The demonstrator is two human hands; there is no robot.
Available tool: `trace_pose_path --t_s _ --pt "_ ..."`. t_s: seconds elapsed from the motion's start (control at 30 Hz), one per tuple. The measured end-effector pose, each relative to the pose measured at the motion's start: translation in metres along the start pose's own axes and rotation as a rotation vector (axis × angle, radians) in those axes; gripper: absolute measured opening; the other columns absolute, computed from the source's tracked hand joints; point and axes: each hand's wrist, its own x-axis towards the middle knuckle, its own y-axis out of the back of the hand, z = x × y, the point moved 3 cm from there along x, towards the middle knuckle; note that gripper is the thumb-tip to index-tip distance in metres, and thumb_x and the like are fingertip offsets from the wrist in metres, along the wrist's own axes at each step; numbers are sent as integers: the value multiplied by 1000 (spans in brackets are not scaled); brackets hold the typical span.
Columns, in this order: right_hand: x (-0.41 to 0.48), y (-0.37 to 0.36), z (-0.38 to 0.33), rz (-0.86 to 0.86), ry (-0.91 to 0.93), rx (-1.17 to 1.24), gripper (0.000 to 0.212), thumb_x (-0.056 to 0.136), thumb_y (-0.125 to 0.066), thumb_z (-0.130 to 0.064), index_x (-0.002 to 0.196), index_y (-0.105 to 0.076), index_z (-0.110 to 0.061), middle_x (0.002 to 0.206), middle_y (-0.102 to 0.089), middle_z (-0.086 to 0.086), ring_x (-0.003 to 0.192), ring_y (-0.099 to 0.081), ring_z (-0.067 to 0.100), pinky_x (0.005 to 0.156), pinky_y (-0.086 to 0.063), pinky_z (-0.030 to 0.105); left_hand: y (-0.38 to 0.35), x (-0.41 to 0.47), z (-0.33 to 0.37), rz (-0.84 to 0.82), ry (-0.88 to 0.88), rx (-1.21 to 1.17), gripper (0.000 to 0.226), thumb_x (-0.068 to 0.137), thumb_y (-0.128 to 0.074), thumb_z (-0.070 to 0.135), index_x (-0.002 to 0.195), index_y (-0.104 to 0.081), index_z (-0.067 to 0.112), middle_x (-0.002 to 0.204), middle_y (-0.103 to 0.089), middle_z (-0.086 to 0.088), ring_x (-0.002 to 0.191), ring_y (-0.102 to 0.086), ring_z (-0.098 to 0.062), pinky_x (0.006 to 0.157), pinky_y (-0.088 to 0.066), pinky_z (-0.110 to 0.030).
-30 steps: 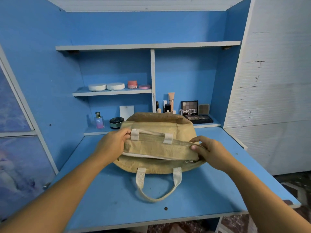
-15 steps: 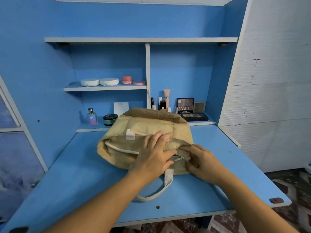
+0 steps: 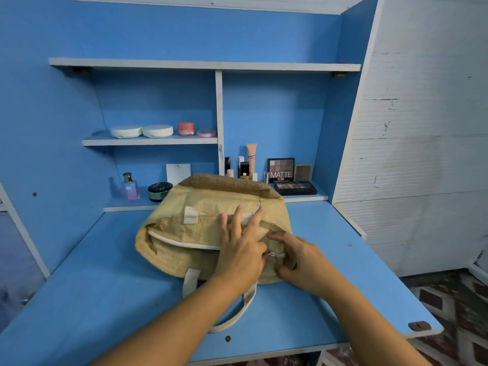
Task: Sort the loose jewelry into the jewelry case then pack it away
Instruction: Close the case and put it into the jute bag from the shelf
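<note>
Since a second ago: left hand crossed from bag's left edge to the zip end. Bag lies on desk, mouth mostly unzipped. Left fingers apart, flat on fabric; right hand fingers pinched near zip pull. Step: closing up. Next, probably: draw zip leftward, fabric braced.

A blue desk carries one jute bag (handle toward the near edge).

Home vanity desk, shelved cosmetics
</note>
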Motion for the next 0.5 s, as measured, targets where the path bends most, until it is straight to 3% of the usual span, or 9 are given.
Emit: trace_pose_path --t_s 0.1,0.17,0.27,0.37,0.5 --pt "-4 -4 -1 88 10 16 55 74 -73 -18 124 -55 -34 101 -53 -10 79 -56 1 73 -39 6 6 -4 2 45 -4 -82 17 82 -72 38 70 -72 26 161 -18 1 145 0 -41 112 22 -55" --pt "-8 -8 -4 176 17 -44 45 76 -75 -22 118 -61 -30 117 -54 -4 94 -60 12 79 -48 19 12 -9 2 44 10 -172 17 87 -66 38 75 -72 27 162 -11 8 147 6 -33 113 22 -53" --pt "-10 -19 -10 296 22 -221 32 77 -77 -24 107 -68 -21 129 -56 8 99 -64 30 65 -56 38 21 -12 0 38 40 -253 19 89 -62 38 76 -72 27 161 -11 11 147 4 -29 116 17 -50" --pt "-11 -24 -12 352 76 -282 28 70 -83 -18 96 -72 -16 124 -61 14 86 -69 33 49 -55 37 27 -16 -4 40 51 -244 19 88 -63 38 74 -71 27 162 -8 8 147 8 -29 116 16 -49" --pt "-16 -21 -17 382 135 -307 28 67 -85 -15 92 -72 -18 124 -62 11 81 -70 30 43 -54 36 32 -25 -8 39 40 -161 18 86 -62 37 72 -68 29 163 -3 5 147 13 -31 115 16 -54"
